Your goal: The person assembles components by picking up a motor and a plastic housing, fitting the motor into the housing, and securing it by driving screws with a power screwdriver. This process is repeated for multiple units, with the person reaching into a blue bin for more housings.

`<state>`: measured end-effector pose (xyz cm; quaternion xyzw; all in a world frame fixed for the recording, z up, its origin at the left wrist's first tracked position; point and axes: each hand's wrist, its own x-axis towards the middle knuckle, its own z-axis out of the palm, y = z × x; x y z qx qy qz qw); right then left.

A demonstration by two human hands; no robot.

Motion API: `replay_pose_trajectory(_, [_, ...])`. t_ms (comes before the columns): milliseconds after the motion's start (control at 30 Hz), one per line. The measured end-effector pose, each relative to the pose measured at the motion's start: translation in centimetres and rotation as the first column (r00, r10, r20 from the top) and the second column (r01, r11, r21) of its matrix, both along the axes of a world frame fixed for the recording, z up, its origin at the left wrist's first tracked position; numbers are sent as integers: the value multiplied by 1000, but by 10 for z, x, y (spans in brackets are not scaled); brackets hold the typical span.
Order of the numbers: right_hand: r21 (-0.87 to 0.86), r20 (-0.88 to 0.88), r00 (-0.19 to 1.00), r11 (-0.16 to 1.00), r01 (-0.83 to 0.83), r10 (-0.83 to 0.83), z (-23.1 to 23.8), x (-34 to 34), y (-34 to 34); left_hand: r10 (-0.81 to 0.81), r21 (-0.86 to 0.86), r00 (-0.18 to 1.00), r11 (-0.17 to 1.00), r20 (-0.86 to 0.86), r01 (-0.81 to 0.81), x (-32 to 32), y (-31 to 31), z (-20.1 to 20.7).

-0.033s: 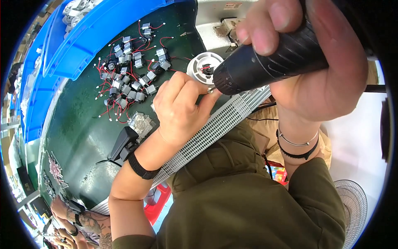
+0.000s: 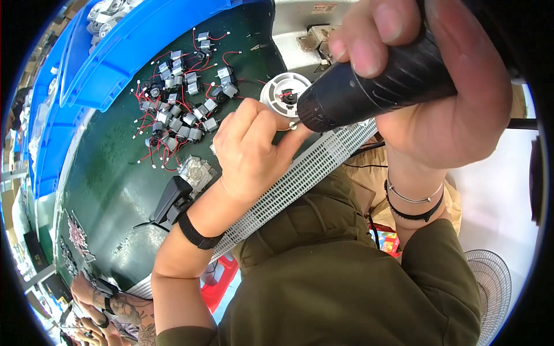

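My right hand (image 2: pixel 456 109) is wrapped round a black electric screwdriver (image 2: pixel 375 81), held large and close, its collar pointing down to the left. Below the collar, my left hand (image 2: pixel 251 144) pinches thumb and forefinger together. A tiny shiny metal piece (image 2: pixel 293 124) shows at those fingertips; whether it is a screw or the driver's bit I cannot tell. Just beyond the fingertips sits a round white plastic housing (image 2: pixel 271 95) with a dark part and red wire in its middle; the screwdriver partly covers it.
Several small grey motors (image 2: pixel 187 118) with red wires lie heaped on the green table (image 2: pixel 109 173). Blue bins (image 2: pixel 109 69) stand along the far left. A bag of small parts (image 2: pixel 197 172) and a black device (image 2: pixel 173 199) lie by my left wrist. Another person's hand (image 2: pixel 83 288) works at lower left.
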<state>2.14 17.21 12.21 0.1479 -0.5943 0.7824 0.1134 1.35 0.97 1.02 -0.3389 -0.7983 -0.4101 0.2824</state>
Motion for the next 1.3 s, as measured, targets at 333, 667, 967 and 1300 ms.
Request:
replay_pose_trajectory(333, [-19, -170, 977, 991, 131, -132, 9, -10, -2, -9, -221, 965, 974, -262, -51, -15, -6, -8])
replay_pose_trajectory(667, [49, -120, 935, 939, 341, -333, 14, -25, -14, -14, -219, 976, 975, -218, -35, -17, -3, -11])
replay_pose_trajectory(967, [3, -128, 952, 959, 282, -280, 2, -31, -13, -31, -203, 984, 979, -173, -5, -16, -3, -12])
replay_pose_trajectory(1300, [68, -73, 970, 970, 235, -231, 1, -26, -20, -35, -204, 983, 979, -181, -3, -20, -5, -15])
